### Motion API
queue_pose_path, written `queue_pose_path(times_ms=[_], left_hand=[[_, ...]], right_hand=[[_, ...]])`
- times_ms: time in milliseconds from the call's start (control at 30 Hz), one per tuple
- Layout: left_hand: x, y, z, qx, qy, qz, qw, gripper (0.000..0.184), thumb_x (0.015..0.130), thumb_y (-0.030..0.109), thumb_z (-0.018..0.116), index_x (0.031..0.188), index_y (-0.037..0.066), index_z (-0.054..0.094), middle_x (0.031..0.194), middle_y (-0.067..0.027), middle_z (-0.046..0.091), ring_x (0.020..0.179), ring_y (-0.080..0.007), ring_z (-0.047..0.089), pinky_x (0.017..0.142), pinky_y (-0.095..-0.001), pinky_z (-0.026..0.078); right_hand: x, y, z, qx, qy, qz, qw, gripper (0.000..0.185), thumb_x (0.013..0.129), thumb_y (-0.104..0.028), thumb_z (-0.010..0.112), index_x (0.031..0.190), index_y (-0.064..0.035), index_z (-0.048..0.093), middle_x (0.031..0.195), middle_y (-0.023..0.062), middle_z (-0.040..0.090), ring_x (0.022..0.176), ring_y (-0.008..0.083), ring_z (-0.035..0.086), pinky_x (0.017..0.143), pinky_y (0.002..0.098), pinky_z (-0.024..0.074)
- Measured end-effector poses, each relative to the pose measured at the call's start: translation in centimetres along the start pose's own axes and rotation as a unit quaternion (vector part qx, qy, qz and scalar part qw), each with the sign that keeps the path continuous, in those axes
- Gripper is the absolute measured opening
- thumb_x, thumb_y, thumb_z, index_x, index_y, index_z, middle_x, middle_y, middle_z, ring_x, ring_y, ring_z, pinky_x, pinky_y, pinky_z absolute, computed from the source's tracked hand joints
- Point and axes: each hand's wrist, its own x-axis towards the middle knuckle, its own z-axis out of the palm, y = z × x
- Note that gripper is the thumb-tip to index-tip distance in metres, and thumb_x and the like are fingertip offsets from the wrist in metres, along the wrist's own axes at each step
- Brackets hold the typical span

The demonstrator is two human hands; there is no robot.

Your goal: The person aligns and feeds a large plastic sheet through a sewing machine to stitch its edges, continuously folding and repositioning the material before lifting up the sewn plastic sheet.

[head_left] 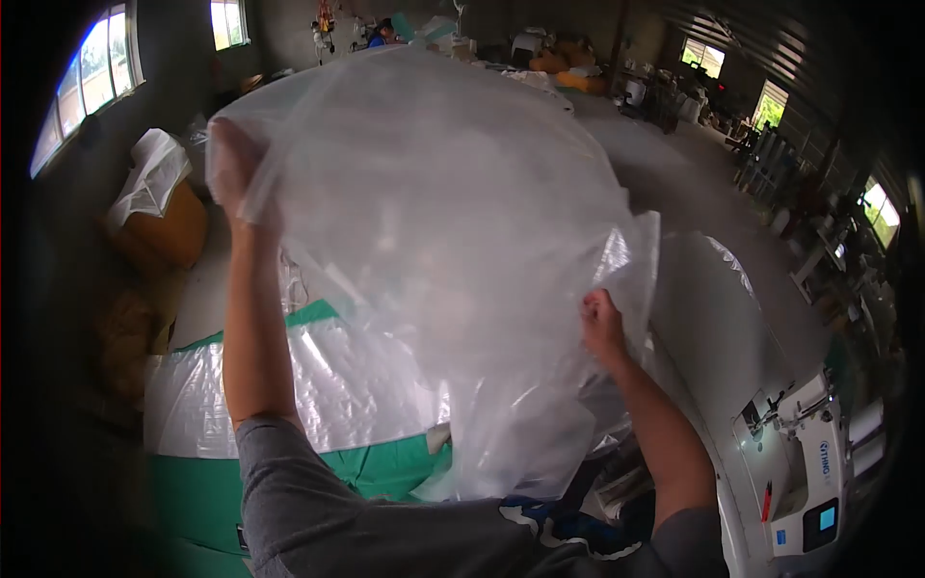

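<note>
A large translucent plastic sheet (434, 193) hangs spread out in front of me and fills the middle of the view. At its upper left corner, my left hand (239, 173) is raised and closed on the sheet; a layer of the plastic covers it, so the fingers look hazy. Lower on the right, my right hand (603, 323) is closed in a pinch on the sheet near its right edge. The sheet's lower end (520, 438) drops in folds toward my lap.
Silvery plastic (356, 385) lies over green cloth (193, 491) at left. A white sewing machine (809, 462) with a lit lamp stands at lower right. A yellow sack (169, 226) sits at far left. Another person (383, 32) is at the back.
</note>
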Motion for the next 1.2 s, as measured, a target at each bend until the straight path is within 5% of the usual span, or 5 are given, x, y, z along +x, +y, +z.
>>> queue_pose_path(times_ms=[167,367,633,800,1200], left_hand=[[0.3,11.2,-2.5,-0.042,-0.099,0.201,0.974,0.046,0.095,0.048,0.051,0.1,0.004,0.062,0.079,0.0003,0.06,0.071,-0.0088,0.057,0.065,-0.022,0.045],[-5.7,3.2,5.6,0.385,-0.298,0.24,0.84,0.023,0.084,0.011,0.055,0.105,0.006,0.061,0.092,-0.0228,0.065,0.084,-0.0382,0.064,0.07,-0.0449,0.05],[-29.1,-7.5,4.1,0.38,-0.552,0.286,0.684,0.009,0.077,0.022,0.064,0.076,0.013,0.063,0.072,-0.0093,0.065,0.065,-0.0296,0.066,0.058,-0.0409,0.052],[-31.8,-9.9,-2.8,0.454,-0.543,0.167,0.686,0.059,0.074,0.031,0.073,0.127,0.017,0.049,0.111,-0.0068,0.06,0.095,-0.029,0.062,0.078,-0.0405,0.05],[-31.3,-16.2,-18.4,0.533,-0.706,-0.076,0.46,0.028,0.091,0.031,0.051,0.088,0.006,0.063,0.082,-0.013,0.069,0.079,-0.0282,0.067,0.07,-0.0385,0.051]], right_hand=[[1.1,-15.9,11.4,0.21,-0.341,-0.187,0.897,0.068,0.087,-0.013,0.057,0.145,-0.0052,0.023,0.146,0.0228,0.032,0.137,0.0321,0.031,0.113,0.0371,0.0259],[-5.8,-18.5,5.9,0.117,-0.289,-0.256,0.915,0.079,0.083,-0.023,0.064,0.146,-0.0035,0.019,0.147,0.0237,0.027,0.137,0.0375,0.028,0.112,0.0412,0.027],[-6.6,-6.8,4.6,0.178,-0.014,-0.232,0.956,0.049,0.08,-0.008,0.063,0.127,-0.0051,0.048,0.11,0.0198,0.061,0.105,0.0358,0.059,0.085,0.0388,0.0479],[-7.0,-2.8,5.4,0.227,-0.019,0.113,0.967,0.031,0.098,-0.028,0.045,0.089,-0.0028,0.063,0.066,0.0098,0.063,0.048,0.0183,0.062,0.042,0.0322,0.0474],[-8.5,13.7,2.5,0.172,0.085,0.416,0.889,0.051,0.087,-0.03,0.047,0.12,0.0088,0.051,0.119,0.0257,0.059,0.11,0.036,0.059,0.09,0.0393,0.0475]])
